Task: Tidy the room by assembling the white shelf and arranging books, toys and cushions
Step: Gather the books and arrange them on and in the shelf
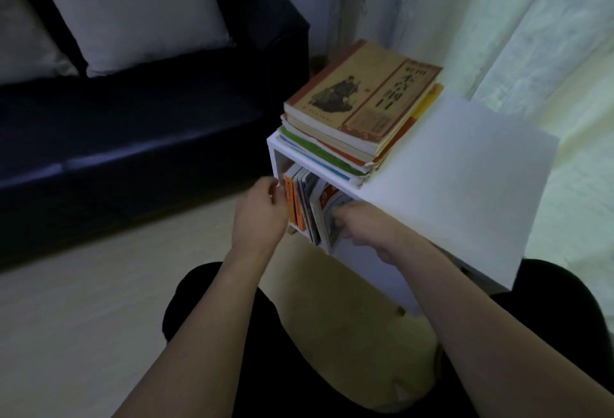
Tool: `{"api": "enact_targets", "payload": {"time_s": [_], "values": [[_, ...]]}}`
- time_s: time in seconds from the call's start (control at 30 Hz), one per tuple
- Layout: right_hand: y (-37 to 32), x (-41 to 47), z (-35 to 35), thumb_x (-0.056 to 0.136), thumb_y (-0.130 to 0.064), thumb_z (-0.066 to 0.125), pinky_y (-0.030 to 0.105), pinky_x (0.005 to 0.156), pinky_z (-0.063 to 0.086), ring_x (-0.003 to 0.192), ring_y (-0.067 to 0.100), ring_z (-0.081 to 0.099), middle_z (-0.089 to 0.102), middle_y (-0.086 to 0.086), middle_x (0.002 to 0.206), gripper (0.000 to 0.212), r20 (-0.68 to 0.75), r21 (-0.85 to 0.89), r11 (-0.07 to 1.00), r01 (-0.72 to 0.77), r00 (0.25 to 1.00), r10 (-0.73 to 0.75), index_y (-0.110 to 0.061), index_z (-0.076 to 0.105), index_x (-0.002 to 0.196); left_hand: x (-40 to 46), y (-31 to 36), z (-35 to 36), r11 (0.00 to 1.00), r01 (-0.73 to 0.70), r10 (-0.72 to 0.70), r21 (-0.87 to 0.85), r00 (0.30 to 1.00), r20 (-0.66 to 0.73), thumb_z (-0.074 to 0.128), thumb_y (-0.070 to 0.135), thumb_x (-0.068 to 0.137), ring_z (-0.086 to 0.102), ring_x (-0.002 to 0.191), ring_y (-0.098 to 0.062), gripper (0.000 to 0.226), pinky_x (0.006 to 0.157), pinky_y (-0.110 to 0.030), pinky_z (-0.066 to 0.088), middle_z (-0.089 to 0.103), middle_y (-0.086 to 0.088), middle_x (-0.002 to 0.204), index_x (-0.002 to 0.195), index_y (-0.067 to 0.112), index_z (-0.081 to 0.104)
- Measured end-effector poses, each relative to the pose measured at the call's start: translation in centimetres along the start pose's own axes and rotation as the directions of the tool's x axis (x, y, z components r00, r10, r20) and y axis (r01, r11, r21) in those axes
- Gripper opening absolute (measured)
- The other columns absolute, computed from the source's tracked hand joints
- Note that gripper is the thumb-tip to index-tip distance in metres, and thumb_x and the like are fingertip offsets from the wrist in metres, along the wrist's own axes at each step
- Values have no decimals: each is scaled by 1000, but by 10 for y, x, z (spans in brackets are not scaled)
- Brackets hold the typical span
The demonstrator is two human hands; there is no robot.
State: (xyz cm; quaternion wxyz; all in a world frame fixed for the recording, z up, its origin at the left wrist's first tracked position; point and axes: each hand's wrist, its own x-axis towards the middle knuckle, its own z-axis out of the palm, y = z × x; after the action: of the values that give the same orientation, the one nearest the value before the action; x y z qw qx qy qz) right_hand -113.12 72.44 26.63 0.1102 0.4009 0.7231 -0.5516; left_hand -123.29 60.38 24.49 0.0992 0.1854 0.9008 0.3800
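Nearest to me are my own dark-clad knees (212, 298), spread on the pale floor (83, 318), with both bare forearms reaching forward between them. My left hand (262, 211) sits at the open front of the white shelf (465, 168), fingers curled against the orange spine of the outermost upright book (294, 205); whether it truly pinches that spine or only presses on it I cannot tell. My right hand (358, 218) reaches into the same compartment on the other side of the row, fingers bent around the edge of a leaning book with a red and white cover (327, 205). Between my hands stand several thin books (307, 198), packed upright in the left part of the compartment. The shelf stands on the floor just ahead of me, its top panel bare on the right. On the left end of that top lies a flat stack of books (358, 112), a tan old-style cover uppermost. Beyond hangs a pale curtain (498, 18). To the left, a dark sofa (133, 138) carries a grey cushion (133, 9).
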Motion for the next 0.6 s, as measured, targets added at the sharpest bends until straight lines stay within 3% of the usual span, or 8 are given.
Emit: {"api": "enact_targets", "payload": {"time_s": [0.1,0.17,0.3,0.4,0.5,0.6], "values": [[-25,-13,-28,98,-29,44,39,88,51,99,28,63,64,13,111,30,-20,7,999,42,999,-41,-9,60,112,11,32,-14,992,-109,104,-63,992,-74,45,25,100,57,85,-10,24,73,-31,51,61,3,101,119,19,58],[-35,-18,-47,97,-33,45,35,78,53,88,25,64,63,20,110,35,-39,71,997,28,999,-25,-7,60,115,21,47,-18,982,-181,175,-54,979,-101,47,28,99,58,99,-14,28,84,-36,52,60,0,112,123,19,57],[-49,-16,-82,96,-34,44,34,65,56,69,27,64,68,15,90,38,-185,188,981,55,983,-19,-1,62,104,51,85,-30,959,-283,284,17,956,-70,48,34,97,51,114,-18,35,96,-39,47,55,0,121,128,19,55],[-53,-3,-96,93,-43,43,34,63,57,68,26,65,67,10,87,45,-359,209,975,76,933,4,-3,58,109,78,108,-26,968,-253,251,6,964,92,52,41,94,53,113,-21,39,95,-41,49,55,-1,120,125,18,54],[-54,8,-98,94,-48,41,34,62,56,79,25,65,62,5,96,49,-401,210,973,101,916,-9,-10,51,124,92,114,-9,957,-203,150,205,958,246,54,46,91,40,130,-30,57,107,-44,39,45,-8,140,137,16,45],[-58,16,-93,94,-39,44,30,58,54,85,23,63,63,4,107,44,-401,209,969,132,915,-38,-14,49,130,94,116,-5,940,-173,104,293,966,235,53,48,91,29,132,-34,63,107,-44,32,33,-9,148,143,16,38]]}}
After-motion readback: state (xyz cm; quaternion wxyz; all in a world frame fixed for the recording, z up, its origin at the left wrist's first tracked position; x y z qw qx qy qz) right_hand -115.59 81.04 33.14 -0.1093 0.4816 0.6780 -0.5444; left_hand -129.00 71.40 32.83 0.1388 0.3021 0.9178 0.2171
